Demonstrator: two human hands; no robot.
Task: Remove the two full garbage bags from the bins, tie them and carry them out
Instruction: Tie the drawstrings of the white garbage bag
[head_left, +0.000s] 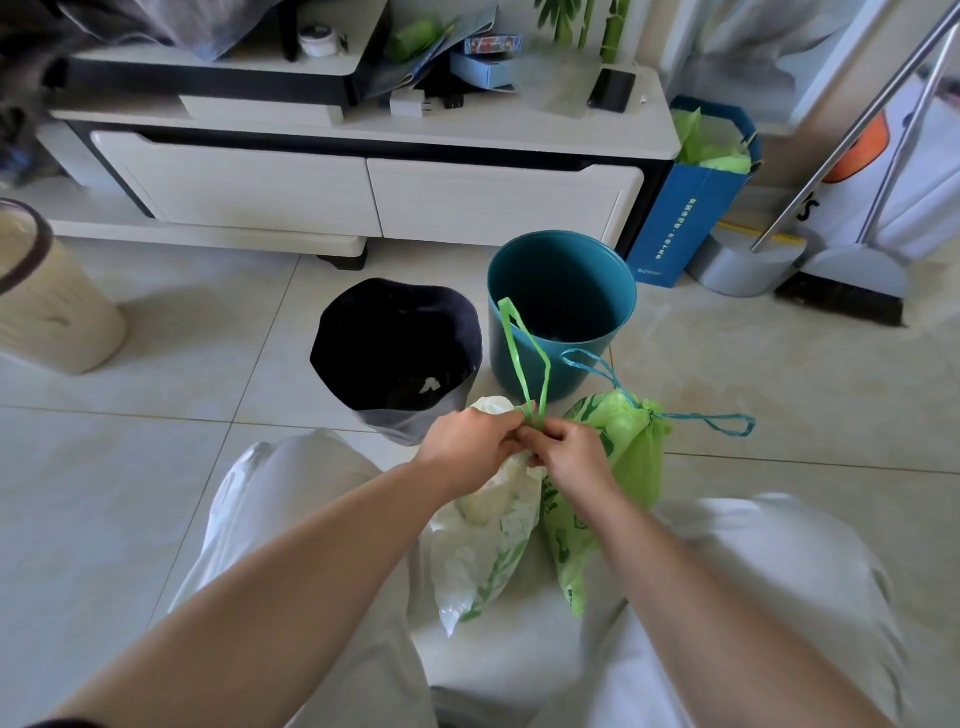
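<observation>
Left hand and right hand meet at the neck of the white bag. The fingers of both are curled and pinch the base of its green drawstring, whose loop stands up above them. The bag lies between the person's knees. Touching it on the right is the green bag, neck cinched, blue drawstring trailing. Behind, on the floor, stand the black bin and teal bin, side by side.
</observation>
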